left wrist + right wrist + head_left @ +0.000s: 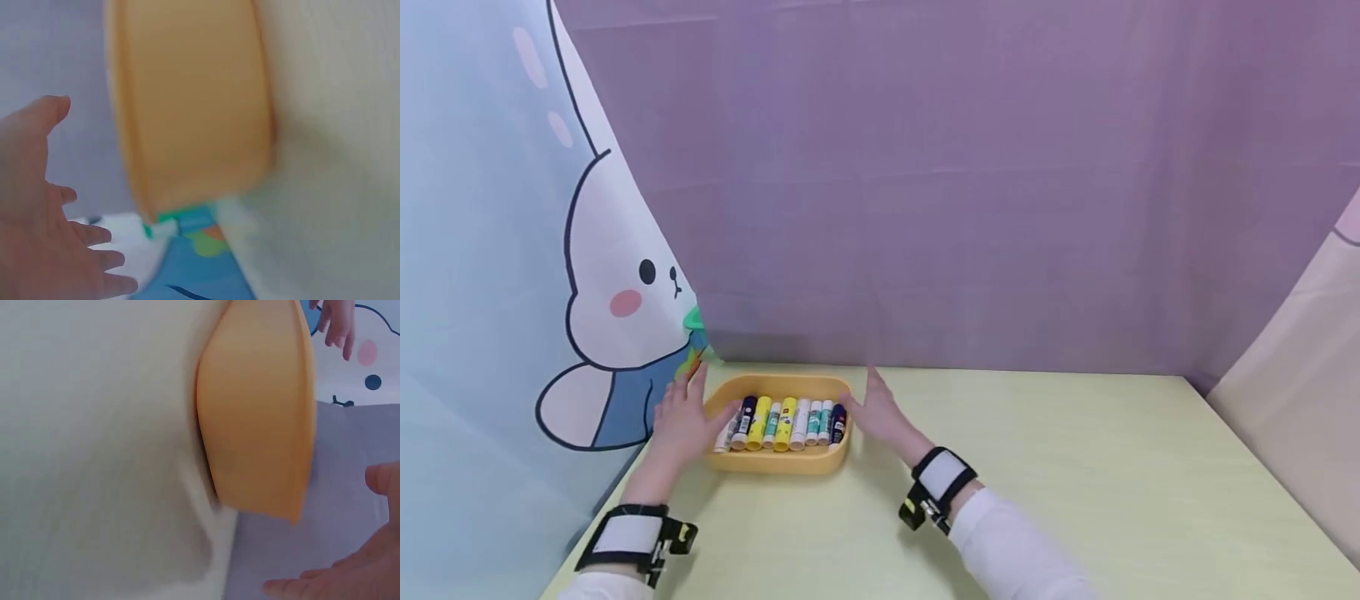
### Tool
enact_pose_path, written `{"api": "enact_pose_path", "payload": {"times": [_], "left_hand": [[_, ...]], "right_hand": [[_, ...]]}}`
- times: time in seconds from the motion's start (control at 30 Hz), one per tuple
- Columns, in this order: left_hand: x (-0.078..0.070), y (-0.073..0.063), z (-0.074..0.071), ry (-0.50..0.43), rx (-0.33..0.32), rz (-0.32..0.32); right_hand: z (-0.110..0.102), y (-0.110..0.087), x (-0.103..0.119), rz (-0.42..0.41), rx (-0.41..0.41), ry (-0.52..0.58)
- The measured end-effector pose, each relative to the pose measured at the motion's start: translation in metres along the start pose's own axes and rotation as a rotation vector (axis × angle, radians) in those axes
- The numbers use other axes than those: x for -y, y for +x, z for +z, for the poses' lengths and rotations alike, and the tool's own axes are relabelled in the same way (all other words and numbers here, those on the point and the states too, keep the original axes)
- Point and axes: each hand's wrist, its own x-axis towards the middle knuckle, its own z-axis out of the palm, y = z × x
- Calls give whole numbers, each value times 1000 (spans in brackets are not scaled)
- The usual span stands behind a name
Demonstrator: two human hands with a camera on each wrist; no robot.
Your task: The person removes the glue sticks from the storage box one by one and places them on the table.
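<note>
An orange-yellow plastic tray (778, 463) stands on the table, holding a row of several capped tubes that look like glue sticks (784, 423) in yellow, white, green and dark blue. My left hand (683, 423) is at its left end, fingers spread and thumb over the rim. At the right end is my right hand (883, 415), its thumb near the rim and fingers extended. Both wrist views show the tray's outer wall (197, 112) beside the hands, with no fingers curled round it. Whether either thumb touches the rim I cannot tell.
The pale green table (1075, 483) reaches a purple cloth (970, 183) at the back. To the left hangs a light blue curtain with a cartoon animal (625, 325). A pale cloth (1307, 358) borders the right side. Each wrist wears a strapped camera.
</note>
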Motion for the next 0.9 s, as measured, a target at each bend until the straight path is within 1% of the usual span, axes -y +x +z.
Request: {"api": "enact_pose_path", "payload": {"times": [0.1,0.2,0.27,0.33,0.37,0.4,0.43,0.53,0.63,0.7,0.9], "left_hand": [[14,5,0,-49,66,-52],[24,10,5,-124,168,-103],[30,15,12,-184,227,-112],[36,20,19,-236,266,-117],[39,22,22,-249,274,-113],[41,24,25,-254,271,-106],[43,26,29,-266,266,-111],[46,29,35,-272,249,-148],[44,30,37,-268,244,-184],[41,30,38,-259,244,-195],[38,27,39,-214,218,-187]], "right_hand": [[19,4,2,41,-16,100],[35,6,4,90,-44,181],[43,7,4,108,-62,224],[50,8,4,115,-73,250],[53,8,3,110,-78,253],[56,8,3,110,-77,254],[58,9,2,103,-83,251],[62,9,-1,88,-101,237],[63,9,-2,83,-119,233],[63,8,-3,82,-121,233],[60,6,-2,86,-106,219]]}}
